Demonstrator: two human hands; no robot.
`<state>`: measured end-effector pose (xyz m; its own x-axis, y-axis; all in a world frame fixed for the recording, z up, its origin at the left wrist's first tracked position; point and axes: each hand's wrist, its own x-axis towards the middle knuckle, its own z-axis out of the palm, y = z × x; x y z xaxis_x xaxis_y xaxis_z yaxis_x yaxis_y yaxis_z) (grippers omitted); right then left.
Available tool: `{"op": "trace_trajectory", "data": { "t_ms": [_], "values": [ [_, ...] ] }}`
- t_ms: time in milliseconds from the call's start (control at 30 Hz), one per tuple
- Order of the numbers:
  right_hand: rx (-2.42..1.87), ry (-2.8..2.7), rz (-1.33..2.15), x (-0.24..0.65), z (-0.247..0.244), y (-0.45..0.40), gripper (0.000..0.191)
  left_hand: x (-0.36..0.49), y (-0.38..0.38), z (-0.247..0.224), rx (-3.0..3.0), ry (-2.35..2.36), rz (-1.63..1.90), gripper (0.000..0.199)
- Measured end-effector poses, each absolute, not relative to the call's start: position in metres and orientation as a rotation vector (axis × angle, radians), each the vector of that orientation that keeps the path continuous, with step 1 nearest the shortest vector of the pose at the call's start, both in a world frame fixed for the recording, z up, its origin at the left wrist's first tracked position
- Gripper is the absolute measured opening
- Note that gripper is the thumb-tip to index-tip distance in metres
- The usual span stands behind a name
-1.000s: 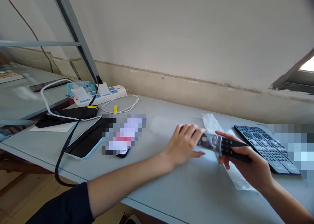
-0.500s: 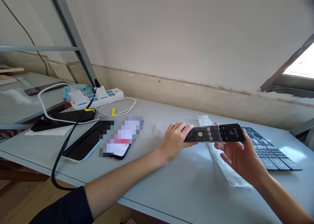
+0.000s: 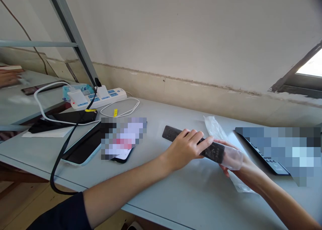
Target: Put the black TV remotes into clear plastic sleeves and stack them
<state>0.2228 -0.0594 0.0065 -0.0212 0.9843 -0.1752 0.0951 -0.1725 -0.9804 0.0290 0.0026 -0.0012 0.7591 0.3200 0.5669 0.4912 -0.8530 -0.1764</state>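
Note:
A black remote control (image 3: 213,151) in a clear plastic sleeve (image 3: 233,158) is held tilted above the desk. My left hand (image 3: 186,147) wraps over its middle from above, the fingers closed round it. Beneath its right part, my right hand (image 3: 245,164) supports it, partly hidden by the remote and the sleeve. The loose end of the sleeve sticks out past the remote, over my right wrist. Another clear plastic bag (image 3: 215,127) lies on the desk behind and under my right hand.
Several dark remotes (image 3: 261,156), partly pixelated, lie at the right. At left are two phones (image 3: 84,144) (image 3: 123,155), a power strip (image 3: 110,97), a white cable (image 3: 137,105) and a black strap (image 3: 56,166). Another person's hand (image 3: 10,78) shows far left.
The remote has swung so its right end dips towards me, and more of it sticks out left. My left hand has slid along it, and the sleeve now overhangs its right end. Another person's hand has appeared.

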Motion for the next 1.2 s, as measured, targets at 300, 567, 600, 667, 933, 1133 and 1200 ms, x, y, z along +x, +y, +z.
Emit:
{"op": "trace_trajectory", "data": {
  "t_ms": [300,567,600,667,933,1133,1200],
  "values": [
    [-1.297,-1.376,1.305,0.227,-0.006,-0.054,0.058,0.034,-0.004,-0.005,-2.722,-0.444,-0.742,0.044],
    [-1.340,-1.308,1.204,0.219,0.009,-0.056,0.060,0.034,-0.006,-0.005,-2.691,-0.446,-0.787,0.050],
    [-1.375,-1.280,1.169,0.216,0.013,-0.059,0.058,0.035,-0.006,-0.006,-2.683,-0.469,-0.778,0.052],
    [-1.443,-1.233,1.095,0.211,0.020,-0.065,0.051,0.037,-0.006,-0.008,-2.677,-0.503,-0.755,0.055],
    [-1.416,-1.326,1.084,0.219,0.019,-0.063,0.050,0.048,-0.015,-0.017,-2.674,-0.613,-0.872,0.054],
    [-1.389,-1.381,0.935,0.225,0.020,-0.059,0.045,0.050,-0.023,-0.020,-2.637,-0.772,-0.828,0.035],
    [-1.401,-1.416,0.885,0.229,0.018,-0.055,0.046,0.048,-0.020,-0.021,-2.655,-0.846,-0.780,0.033]
  ]
}}
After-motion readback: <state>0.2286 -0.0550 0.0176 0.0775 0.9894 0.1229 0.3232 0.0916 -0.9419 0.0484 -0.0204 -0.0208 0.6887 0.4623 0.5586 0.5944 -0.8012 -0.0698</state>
